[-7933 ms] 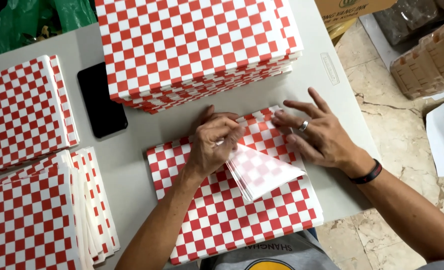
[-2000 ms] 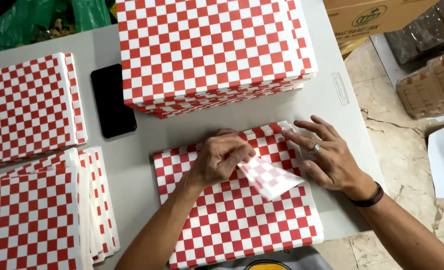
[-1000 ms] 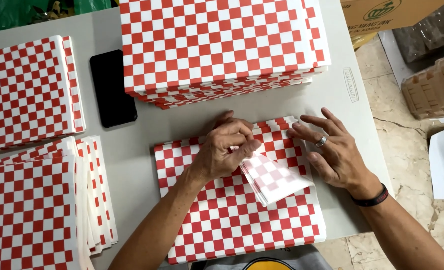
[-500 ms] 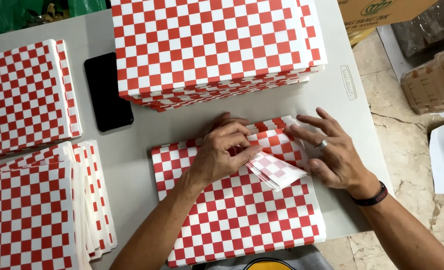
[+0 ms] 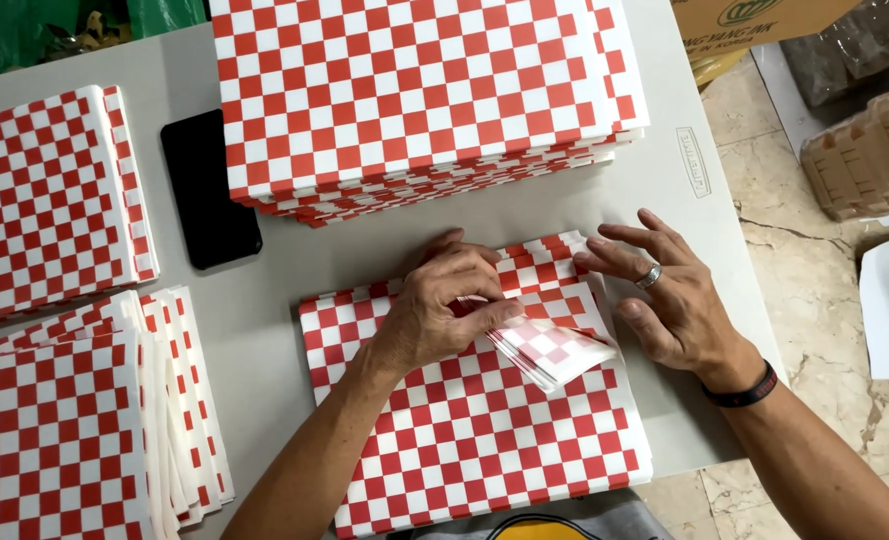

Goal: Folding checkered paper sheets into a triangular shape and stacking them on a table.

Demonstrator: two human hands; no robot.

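Red-and-white checked paper is lying everywhere on the grey table (image 5: 294,260), so going L to R: two side stacks are sitting at the far left, one squared-up pile (image 5: 49,200) above and a looser fanned pile (image 5: 74,420) below it, w/ a black phone (image 5: 209,190) lying flat just beside them. A tall stack of checked sheets (image 5: 414,90) is filling the top centre. Below it, near the table's front edge, the working stack (image 5: 484,440) is lying, and the left hand (image 5: 444,315) is pressing down on its upper part, fingers curled and pinching a folded-over corner of sheets (image 5: 554,350) that is sticking up and bending back toward the right. The right hand (image 5: 669,300) is resting spread and flat, gripping nothing, fingertips touching the stack's top right corner and the palm partly on bare table. As I read it, the step in hand is counting or separating a few sheets off the top corner; how many are caught in the pinch I can't tell, the layers being too thin to see. The next move is probably calling for the left hand to keep the pinch tight while the right slides under the lifted corner w/o dragging lower sheets, and for the rest of the stack to be kept square.
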